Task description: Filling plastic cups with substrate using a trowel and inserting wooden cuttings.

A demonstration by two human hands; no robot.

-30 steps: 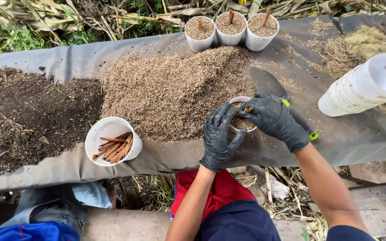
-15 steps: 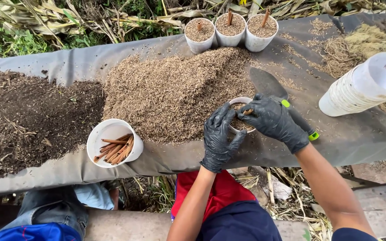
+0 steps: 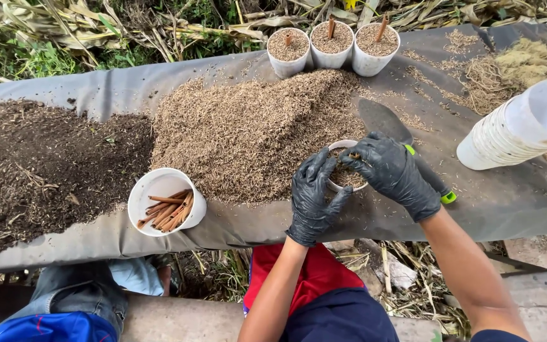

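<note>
Fingers of both gloved hands, left hand (image 3: 312,201) and right hand (image 3: 392,172), curl closed around small white cup (image 3: 344,183).

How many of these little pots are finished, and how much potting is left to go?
Three filled cups stand at the back, each with a stick upright in husk. Both gloved hands, left hand and right hand, press husk into a fourth cup. A tub of sticks and a stack of empty cups remain.

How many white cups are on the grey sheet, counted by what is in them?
Filled cups with a stick planted, at the back: 3
Cup of husk between the left hand and right hand, cup: 1
Cup of brown sticks: 1
Stack of empty cups lying on its side: 1 stack, number unclear
Total: 5 single cups and 1 stack
</note>
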